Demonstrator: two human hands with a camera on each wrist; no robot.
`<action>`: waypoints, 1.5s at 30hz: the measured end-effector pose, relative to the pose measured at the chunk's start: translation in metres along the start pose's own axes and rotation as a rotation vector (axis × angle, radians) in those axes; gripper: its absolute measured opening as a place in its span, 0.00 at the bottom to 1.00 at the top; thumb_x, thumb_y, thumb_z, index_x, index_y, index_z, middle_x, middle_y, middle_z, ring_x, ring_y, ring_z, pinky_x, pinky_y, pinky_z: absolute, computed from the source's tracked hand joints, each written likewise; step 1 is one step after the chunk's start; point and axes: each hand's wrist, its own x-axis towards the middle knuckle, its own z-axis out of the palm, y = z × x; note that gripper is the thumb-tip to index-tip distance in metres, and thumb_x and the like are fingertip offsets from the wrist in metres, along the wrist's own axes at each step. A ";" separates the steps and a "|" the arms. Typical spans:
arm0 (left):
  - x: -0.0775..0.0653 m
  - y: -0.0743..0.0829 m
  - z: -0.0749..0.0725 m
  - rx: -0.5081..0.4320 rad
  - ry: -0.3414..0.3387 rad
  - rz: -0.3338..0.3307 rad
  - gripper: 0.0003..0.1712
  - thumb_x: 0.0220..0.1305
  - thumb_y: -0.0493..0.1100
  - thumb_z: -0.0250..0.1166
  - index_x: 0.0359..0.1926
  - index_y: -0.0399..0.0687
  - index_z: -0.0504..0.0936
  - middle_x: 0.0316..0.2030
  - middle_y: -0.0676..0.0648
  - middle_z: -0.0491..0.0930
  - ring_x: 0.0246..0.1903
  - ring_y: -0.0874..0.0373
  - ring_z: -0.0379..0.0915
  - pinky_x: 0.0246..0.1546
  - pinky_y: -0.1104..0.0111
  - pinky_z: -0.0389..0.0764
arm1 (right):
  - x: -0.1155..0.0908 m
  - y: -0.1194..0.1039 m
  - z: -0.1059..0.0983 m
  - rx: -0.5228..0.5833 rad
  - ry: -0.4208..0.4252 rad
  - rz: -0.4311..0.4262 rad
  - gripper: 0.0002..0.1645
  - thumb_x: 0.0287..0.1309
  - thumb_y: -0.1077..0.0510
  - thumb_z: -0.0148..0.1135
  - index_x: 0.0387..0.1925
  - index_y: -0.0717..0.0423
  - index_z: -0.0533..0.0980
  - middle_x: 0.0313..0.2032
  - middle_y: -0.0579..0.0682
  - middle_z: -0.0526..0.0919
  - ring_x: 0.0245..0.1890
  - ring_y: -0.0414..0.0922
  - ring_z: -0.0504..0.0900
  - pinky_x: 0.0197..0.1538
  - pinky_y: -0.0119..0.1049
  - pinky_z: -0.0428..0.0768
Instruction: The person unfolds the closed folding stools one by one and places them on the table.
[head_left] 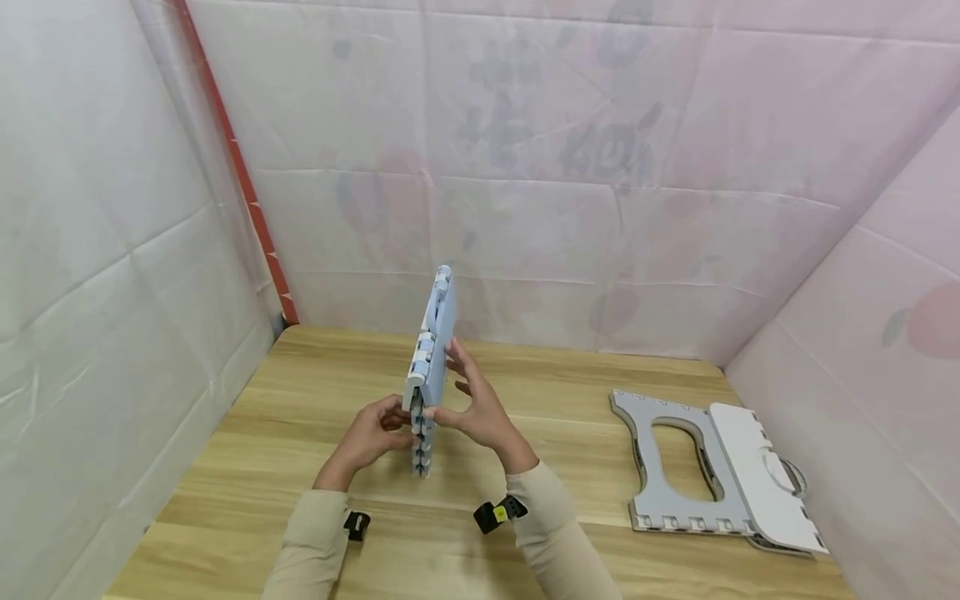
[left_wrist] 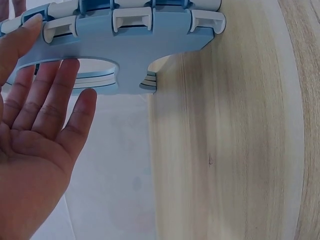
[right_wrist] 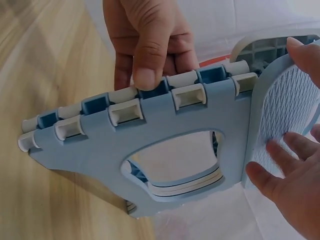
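A light blue folding step stool point(head_left: 444, 333) stands upright on its edge on the wooden table, its leg panels folded flat together. In the right wrist view its leg panel point(right_wrist: 110, 145) shows a cut-out and a row of white hinge knuckles. My left hand point(head_left: 375, 433) holds the hinged edge; its thumb point(right_wrist: 147, 75) lies on the knuckles and the other fingers are behind the panel. My right hand point(head_left: 483, 408) has its fingers spread against the textured top panel point(right_wrist: 290, 105), thumb near that panel's edge. Its fingers are slightly blurred.
A second folding stool point(head_left: 678, 492), grey and white with a carry handle, lies on the right of the wooden table point(head_left: 300, 417). Sheeted walls point(head_left: 525, 225) rise behind and on both sides. A red strip point(head_left: 240, 175) runs down the back left corner.
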 end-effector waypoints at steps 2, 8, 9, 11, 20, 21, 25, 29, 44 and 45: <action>0.001 0.000 0.000 -0.011 -0.008 0.000 0.29 0.46 0.34 0.73 0.52 0.38 0.75 0.40 0.43 0.80 0.42 0.47 0.76 0.44 0.54 0.75 | -0.003 0.003 0.000 0.012 0.004 0.018 0.57 0.47 0.68 0.69 0.71 0.61 0.43 0.66 0.66 0.54 0.63 0.62 0.57 0.58 0.60 0.61; 0.002 -0.003 -0.002 -0.021 -0.035 0.009 0.28 0.46 0.33 0.73 0.51 0.38 0.75 0.40 0.42 0.80 0.40 0.49 0.77 0.42 0.59 0.77 | -0.011 0.013 0.000 0.060 -0.016 0.103 0.54 0.50 0.67 0.67 0.70 0.63 0.43 0.67 0.65 0.53 0.65 0.60 0.56 0.60 0.58 0.58; 0.002 -0.003 -0.002 -0.025 -0.039 0.009 0.28 0.46 0.33 0.73 0.51 0.38 0.75 0.40 0.42 0.80 0.40 0.49 0.77 0.42 0.60 0.77 | -0.012 0.015 0.000 0.071 -0.020 0.118 0.54 0.51 0.67 0.66 0.70 0.63 0.42 0.67 0.64 0.53 0.65 0.59 0.55 0.60 0.57 0.58; 0.003 -0.005 -0.003 -0.032 -0.044 0.008 0.28 0.46 0.33 0.72 0.51 0.38 0.75 0.40 0.41 0.80 0.40 0.49 0.77 0.41 0.60 0.77 | -0.013 0.020 0.002 0.094 -0.020 0.140 0.53 0.52 0.66 0.65 0.70 0.65 0.43 0.67 0.63 0.53 0.65 0.58 0.55 0.61 0.56 0.58; 0.000 -0.001 -0.004 -0.076 -0.070 -0.013 0.26 0.49 0.31 0.71 0.51 0.34 0.74 0.41 0.38 0.79 0.41 0.45 0.77 0.41 0.59 0.76 | -0.017 0.035 0.012 0.167 -0.037 0.242 0.43 0.53 0.66 0.65 0.67 0.68 0.55 0.63 0.62 0.63 0.63 0.57 0.61 0.61 0.54 0.59; -0.001 0.002 -0.004 -0.085 -0.075 -0.012 0.25 0.49 0.31 0.70 0.51 0.33 0.74 0.41 0.38 0.79 0.41 0.45 0.76 0.41 0.59 0.76 | -0.018 0.036 0.013 0.172 -0.042 0.247 0.42 0.53 0.66 0.65 0.66 0.67 0.56 0.62 0.62 0.64 0.62 0.57 0.62 0.61 0.54 0.59; -0.006 0.015 -0.003 -0.093 -0.088 -0.012 0.23 0.51 0.30 0.69 0.50 0.32 0.74 0.42 0.37 0.79 0.42 0.44 0.76 0.42 0.59 0.76 | -0.019 0.039 0.020 0.199 -0.046 0.247 0.35 0.54 0.67 0.63 0.62 0.70 0.62 0.57 0.64 0.70 0.59 0.55 0.67 0.60 0.52 0.61; -0.006 0.014 -0.004 -0.095 -0.090 -0.020 0.24 0.51 0.30 0.68 0.51 0.32 0.74 0.43 0.37 0.78 0.43 0.42 0.75 0.42 0.59 0.76 | -0.019 0.039 0.026 0.191 -0.020 0.259 0.28 0.54 0.66 0.63 0.57 0.72 0.68 0.50 0.64 0.76 0.53 0.56 0.74 0.55 0.46 0.70; 0.000 -0.011 -0.003 -0.100 -0.090 -0.019 0.24 0.52 0.31 0.69 0.51 0.34 0.74 0.43 0.39 0.78 0.43 0.43 0.75 0.42 0.59 0.77 | -0.020 0.037 0.031 0.067 0.027 0.246 0.24 0.54 0.64 0.64 0.52 0.71 0.73 0.44 0.62 0.80 0.44 0.54 0.79 0.45 0.38 0.77; 0.001 -0.015 -0.002 -0.100 -0.087 -0.023 0.25 0.51 0.31 0.69 0.52 0.35 0.74 0.43 0.39 0.78 0.43 0.44 0.75 0.42 0.59 0.77 | -0.020 0.037 0.031 0.067 0.027 0.246 0.24 0.54 0.64 0.64 0.52 0.71 0.73 0.44 0.62 0.80 0.44 0.54 0.79 0.45 0.38 0.77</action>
